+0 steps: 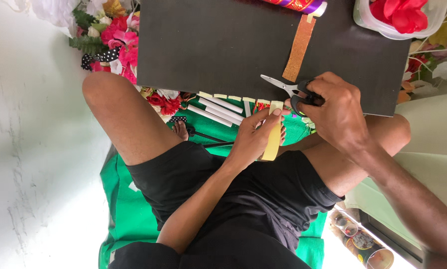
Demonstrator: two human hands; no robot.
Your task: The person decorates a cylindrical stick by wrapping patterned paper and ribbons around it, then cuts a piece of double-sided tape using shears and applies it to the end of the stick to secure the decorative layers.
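Note:
My left hand point(251, 142) grips a roll of pale yellow tape point(274, 142) just below the near edge of a black board point(208, 45) that rests across my crossed legs. My right hand point(338, 112) holds black-handled scissors point(283, 85), blades slightly apart and pointing left over the board's edge, right above the tape's free end. Several short pieces of yellow tape point(228, 96) hang stuck along the board's edge. A strip of orange glitter paper point(299, 47) lies on the board.
White sticks point(218, 110) lie on the green cloth point(121, 199) under the board. Artificial flowers point(116, 37) are heaped at the upper left. A clear container with a red flower point(398, 15) stands on the board's corner, beside a purple-and-red tube point(298, 5). Jars point(368, 246) stand lower right.

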